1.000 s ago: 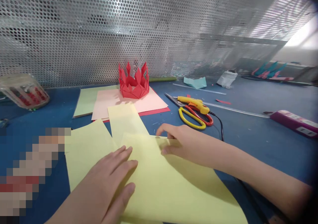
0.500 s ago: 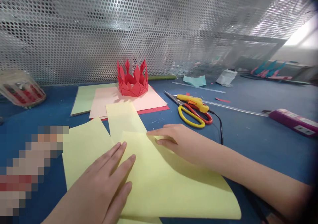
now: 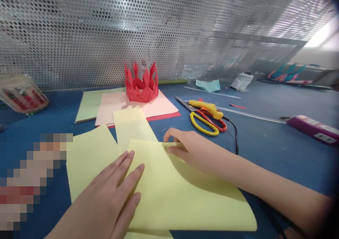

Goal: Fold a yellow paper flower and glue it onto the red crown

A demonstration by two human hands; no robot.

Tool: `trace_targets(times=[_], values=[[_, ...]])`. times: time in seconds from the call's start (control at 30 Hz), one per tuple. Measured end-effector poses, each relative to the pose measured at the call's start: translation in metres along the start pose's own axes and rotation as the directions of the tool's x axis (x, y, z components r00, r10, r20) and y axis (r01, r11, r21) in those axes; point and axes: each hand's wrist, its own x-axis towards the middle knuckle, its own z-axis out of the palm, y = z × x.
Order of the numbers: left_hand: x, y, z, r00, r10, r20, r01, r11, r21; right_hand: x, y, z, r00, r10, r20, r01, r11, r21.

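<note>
The right hand point(image 3: 194, 149) has curled its forefinger, perhaps pinching the yellow paper point(image 3: 185, 205).

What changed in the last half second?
The right hand has bent its index finger, drawing the tip rightward near the far edge of the folded yellow paper. No clear grasp or release shows. The left hand stays on the paper; the red paper crown and yellow glue gun haven't moved.
</note>
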Motion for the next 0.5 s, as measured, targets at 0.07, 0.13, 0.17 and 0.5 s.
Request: trace_targets(times=[0.07, 0.13, 0.17, 0.5], values=[[-0.001, 0.000, -0.001, 1.000, 0.005, -0.007, -0.005, 1.000, 0.002, 0.002, 0.002, 0.001, 1.000, -0.012, -0.002, 0.012, 1.000, 0.003], [0.000, 0.000, -0.002, 1.000, 0.012, -0.008, -0.012, 1.000, 0.008, 0.004, 0.005, 0.002, 1.000, -0.023, -0.002, 0.023, 1.000, 0.003], [0.000, 0.000, -0.003, 1.000, 0.017, -0.005, -0.017, 1.000, 0.011, 0.005, 0.006, 0.002, 1.000, -0.027, -0.002, 0.027, 1.000, 0.003], [0.005, 0.000, -0.009, 0.999, -0.009, 0.035, 0.010, 1.000, -0.029, 0.007, 0.006, 0.001, 1.000, -0.029, -0.001, 0.029, 0.999, 0.015]])
